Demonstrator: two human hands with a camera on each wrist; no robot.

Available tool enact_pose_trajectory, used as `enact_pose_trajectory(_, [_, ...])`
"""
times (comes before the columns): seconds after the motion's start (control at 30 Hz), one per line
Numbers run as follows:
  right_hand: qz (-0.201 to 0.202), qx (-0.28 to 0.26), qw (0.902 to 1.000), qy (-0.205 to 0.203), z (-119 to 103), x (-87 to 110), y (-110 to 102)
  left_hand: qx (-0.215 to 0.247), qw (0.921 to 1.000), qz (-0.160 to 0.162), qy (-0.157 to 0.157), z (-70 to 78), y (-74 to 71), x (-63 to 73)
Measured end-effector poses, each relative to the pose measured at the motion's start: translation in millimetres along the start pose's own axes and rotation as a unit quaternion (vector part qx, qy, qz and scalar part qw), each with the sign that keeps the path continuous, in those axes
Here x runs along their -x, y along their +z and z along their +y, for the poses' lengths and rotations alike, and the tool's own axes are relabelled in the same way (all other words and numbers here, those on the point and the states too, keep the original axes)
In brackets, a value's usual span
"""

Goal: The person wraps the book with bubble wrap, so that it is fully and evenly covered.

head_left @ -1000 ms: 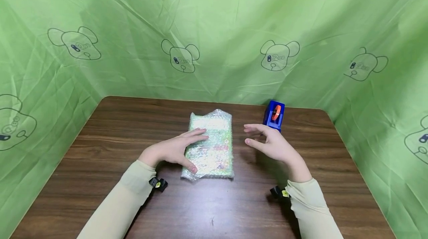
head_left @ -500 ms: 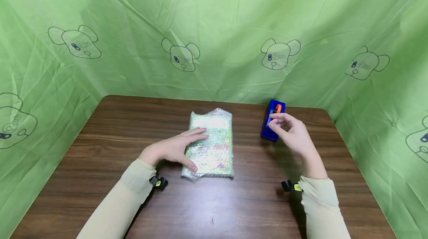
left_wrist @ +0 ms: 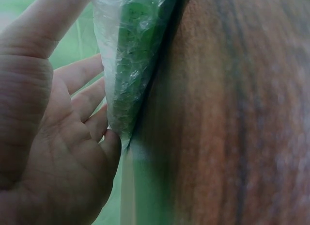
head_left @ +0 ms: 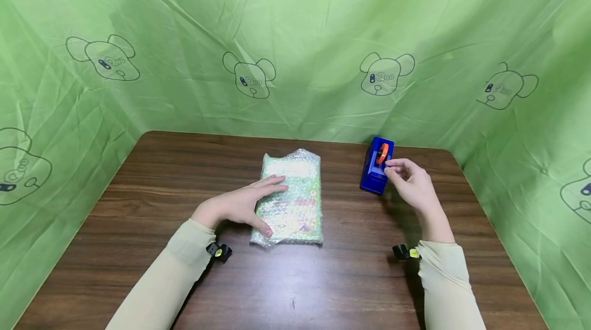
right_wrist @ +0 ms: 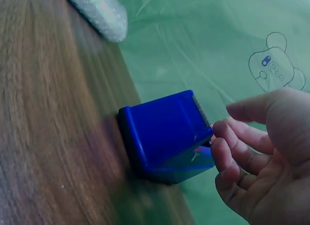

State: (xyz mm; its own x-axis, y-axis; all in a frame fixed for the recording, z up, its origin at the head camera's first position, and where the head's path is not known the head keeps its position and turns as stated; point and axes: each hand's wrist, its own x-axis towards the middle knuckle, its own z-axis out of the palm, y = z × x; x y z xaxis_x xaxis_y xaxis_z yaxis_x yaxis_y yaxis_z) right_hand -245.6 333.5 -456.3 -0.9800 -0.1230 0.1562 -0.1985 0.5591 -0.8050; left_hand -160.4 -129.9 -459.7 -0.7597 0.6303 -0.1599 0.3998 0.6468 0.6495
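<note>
A flat package in bubble wrap [head_left: 300, 191], greenish inside, lies at mid-table. My left hand [head_left: 242, 204] rests on its left side with fingers and thumb spread; the left wrist view shows the fingers [left_wrist: 80, 74] along the wrapped edge [left_wrist: 133, 55]. A blue tape dispenser [head_left: 373, 180] with an orange roll core [head_left: 382, 153] stands at the back right. My right hand [head_left: 413, 183] is at the dispenser's right side, thumb and fingertips bent loosely near its top. In the right wrist view, the fingertips are close to the serrated cutter [right_wrist: 201, 111], with a gap between thumb and fingers.
The brown wooden table [head_left: 295, 289] runs back to a green cloth backdrop [head_left: 304, 37] with printed bear faces. Black wrist cameras [head_left: 406, 252] hang beside both sleeves. Bare wood separates the package from the dispenser.
My right hand has moved from beside the package to the back right, over the dispenser and then to its right side. My left hand and the package have stayed put.
</note>
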Motion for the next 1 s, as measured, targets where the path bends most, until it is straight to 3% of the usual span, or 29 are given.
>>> enact_pose_trajectory(0.2, [0.0,0.009,0.9999,0.013,11,-1.0,2,-0.004,1.0,-0.001,-0.003,-0.4,0.5,0.3])
enact_pose_trajectory(0.6, [-0.039,0.028,0.9984,0.031,15,-2.7,12,-0.006,1.0,-0.004,-0.005,0.3,0.5,-0.1])
enact_pose_trajectory(1.0, [-0.018,-0.055,0.9958,0.071,14,-3.4,20,-0.001,1.0,-0.002,0.002,-0.9,0.2,-1.4])
